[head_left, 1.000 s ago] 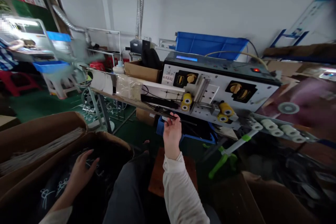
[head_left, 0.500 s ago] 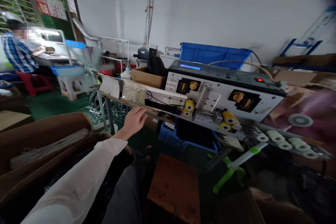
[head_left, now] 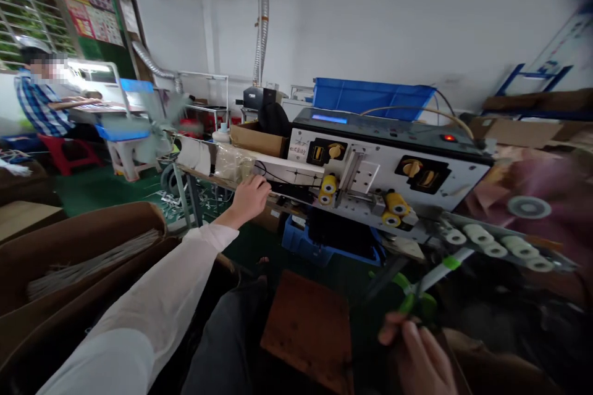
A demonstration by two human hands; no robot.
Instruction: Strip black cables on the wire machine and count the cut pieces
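My left hand reaches to the front edge of the long tray beside the white-faced machine. Its fingers are curled together at the tray, close to a thin black cable lying there; what they grip is hidden. Clear plastic film covers the tray just behind this hand. Low at the right, my right hand is slightly blurred, its thumb and fingers drawn together. Something thin and dark seems to be at its fingertips, but I cannot make it out.
A reddish-brown stool stands before my legs. Cardboard boxes with pale strands are at left. Under the machine sits a blue crate; white rollers extend at right. Farther left, a person in a checked shirt sits at a bench.
My left hand has moved slightly right and up to the tray, its spread fingers now curled in. My right hand has come into view at the lower right.
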